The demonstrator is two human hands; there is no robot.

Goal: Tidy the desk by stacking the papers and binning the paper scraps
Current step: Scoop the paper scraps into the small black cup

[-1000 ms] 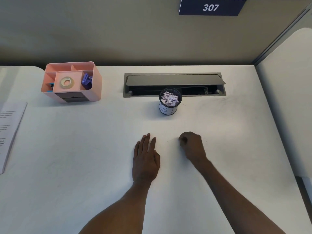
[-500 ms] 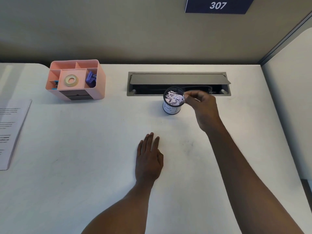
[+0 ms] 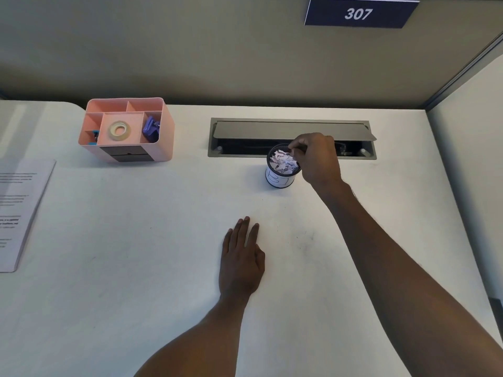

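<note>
A small round bin [image 3: 280, 181] with a white label stands mid-desk, filled to the rim with torn paper scraps [image 3: 283, 162]. My right hand [image 3: 317, 159] hovers over the bin's right rim. Its fingertips are pinched together just above the scraps, and a tiny scrap seems to be held between them. My left hand [image 3: 241, 261] lies flat on the desk, nearer to me, fingers straight and holding nothing. A stack of printed papers [image 3: 19, 210] lies at the desk's left edge, partly cut off by the frame.
A pink desk organiser [image 3: 166, 140] with a tape roll and clips stands at the back left. Behind the bin is an open grey cable hatch [image 3: 288, 130]. A partition wall runs along the back, and a white panel [image 3: 468, 159] borders the right side.
My right hand lifted from the desk in front of the bin and travelled up to the bin's rim, fingers pinched. The left hand stayed flat on the desk.
</note>
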